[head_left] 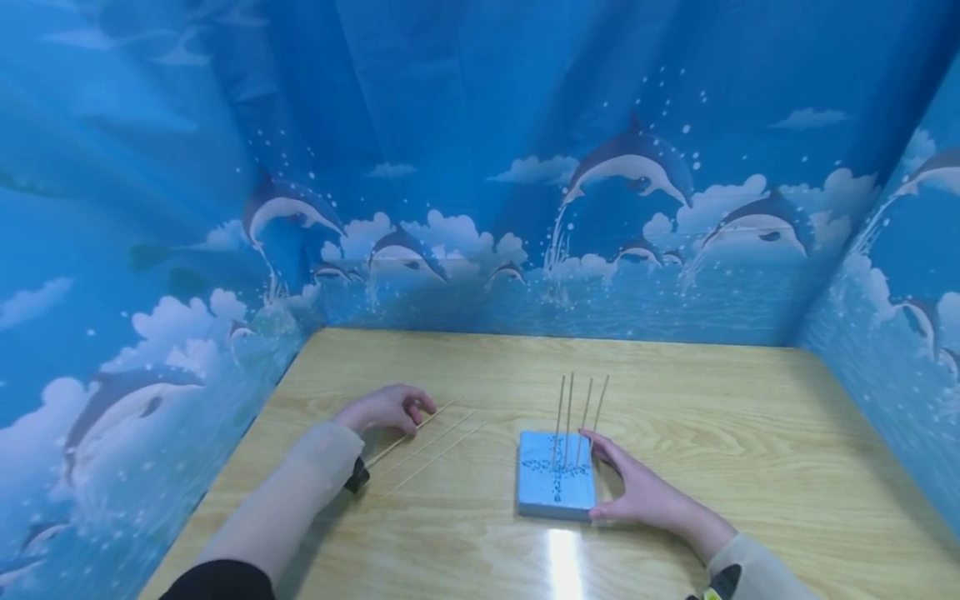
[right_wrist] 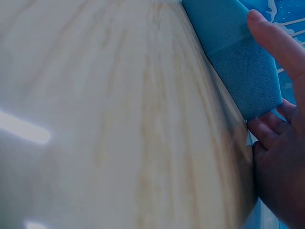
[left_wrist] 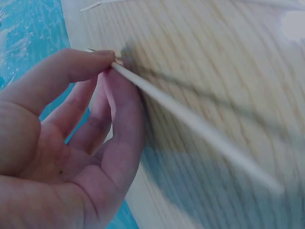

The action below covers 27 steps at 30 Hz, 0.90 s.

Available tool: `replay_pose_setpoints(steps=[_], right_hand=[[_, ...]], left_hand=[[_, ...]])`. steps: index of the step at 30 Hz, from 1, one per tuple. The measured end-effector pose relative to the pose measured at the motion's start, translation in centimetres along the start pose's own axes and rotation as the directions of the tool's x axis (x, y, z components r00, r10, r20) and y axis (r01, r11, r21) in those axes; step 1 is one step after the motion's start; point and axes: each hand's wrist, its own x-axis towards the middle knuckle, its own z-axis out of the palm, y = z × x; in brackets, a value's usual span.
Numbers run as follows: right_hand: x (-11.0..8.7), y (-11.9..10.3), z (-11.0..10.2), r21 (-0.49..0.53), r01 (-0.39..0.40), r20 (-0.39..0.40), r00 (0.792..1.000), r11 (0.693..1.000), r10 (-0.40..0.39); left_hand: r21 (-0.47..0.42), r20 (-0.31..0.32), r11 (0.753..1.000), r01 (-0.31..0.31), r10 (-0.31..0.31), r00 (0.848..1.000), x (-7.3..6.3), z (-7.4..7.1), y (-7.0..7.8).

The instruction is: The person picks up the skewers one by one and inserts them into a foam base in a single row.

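Note:
A light blue foam block (head_left: 556,486) lies flat on the wooden table (head_left: 750,467), with several thin wooden skewers (head_left: 570,412) standing upright in it. My right hand (head_left: 637,487) rests against the block's right side, thumb at the near corner and fingers straight along the edge; the right wrist view shows the block (right_wrist: 238,62) touched by those fingers (right_wrist: 279,43). My left hand (head_left: 386,408) lies on the table to the left and pinches the end of one skewer (left_wrist: 190,124) between thumb and fingertips. Two more skewers (head_left: 438,454) lie flat beside it.
Blue dolphin-print walls (head_left: 480,208) close in the table on the left, back and right. Bare wood stretches to the right of the block and behind it. A bright glare patch (head_left: 564,562) sits near the front edge.

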Motion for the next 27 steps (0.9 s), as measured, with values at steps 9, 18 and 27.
replay_pose_setpoints(steps=[9, 18, 27], right_hand=[[0.0, 0.0, 0.2, -0.001, -0.008, 0.005, 1.0, 1.0, 0.008], [0.0, -0.1, 0.1, -0.008, -0.004, -0.01, 1.0, 1.0, 0.004], [0.1, 0.0, 0.1, 0.0, -0.016, -0.009, 1.0, 1.0, 0.016]], left_hand=[[-0.236, 0.021, 0.971, -0.039, 0.045, 0.999, -0.6, -0.8, -0.5], [-0.49, -0.076, 0.847, -0.205, 0.193, 0.978, -1.7, -1.4, 1.9], [-0.525, -0.117, 0.773, -0.357, 0.35, 0.93, -3.8, 0.4, 5.8]])
